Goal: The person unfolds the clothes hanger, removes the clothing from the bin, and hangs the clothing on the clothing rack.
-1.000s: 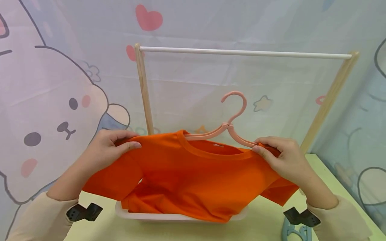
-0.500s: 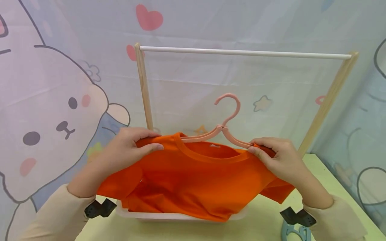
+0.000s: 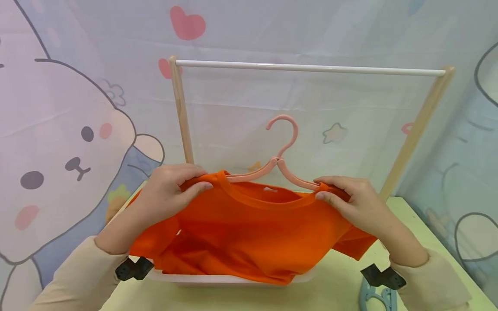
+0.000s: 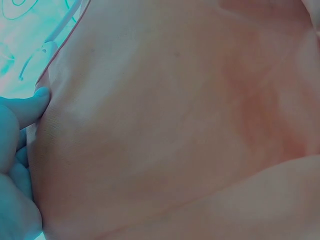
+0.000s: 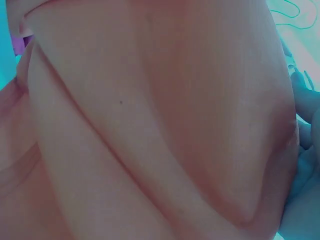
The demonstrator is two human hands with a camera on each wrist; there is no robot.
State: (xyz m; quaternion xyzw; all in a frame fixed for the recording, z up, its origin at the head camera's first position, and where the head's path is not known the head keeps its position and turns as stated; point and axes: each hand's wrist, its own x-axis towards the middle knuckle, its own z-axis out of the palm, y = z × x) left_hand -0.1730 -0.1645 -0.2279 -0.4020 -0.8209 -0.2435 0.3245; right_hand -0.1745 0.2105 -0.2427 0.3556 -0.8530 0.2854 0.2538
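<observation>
At far left, a large rabbit (image 3: 58, 129) printed on a pale cloth backdrop (image 3: 241, 39), with hearts (image 3: 187, 23) and a small star (image 3: 333, 133) farther right. Next, a cream sleeve (image 3: 81, 278) and a black device (image 3: 134, 268) at the person's left wrist. Just above, the left hand (image 3: 167, 190), pinching an orange T-shirt (image 3: 253, 233) at the shoulder, thumb in front. Behind that hand, the left post (image 3: 181, 113) of a wooden clothes rack (image 3: 310, 68), topped by 1 white bar (image 3: 241, 65).

At centre, the T-shirt, held up by 2 hands over a yellow-green counter (image 3: 327, 298), neck opening upward, lower part bunched in a pale bin (image 3: 233, 280) and covering some of the front rim. In the neck opening, a pink hanger (image 3: 278, 160), hook upright, below the bar and apart from it; left arm running under the cloth, right arm reaching to the right fingertips.

Farther right, the right hand (image 3: 352, 196), gripping the T-shirt beside the collar, thumb in front; cannot tell if also holding the hanger. Below, a blue-grey plastic piece (image 3: 363, 298) on the counter, partly cut off, near another black device (image 3: 383, 276) and cream cuff (image 3: 432, 278). At far right, the rack's other post (image 3: 417, 132). In 2 wrist views, mostly cloth, with fingers at the edge.
</observation>
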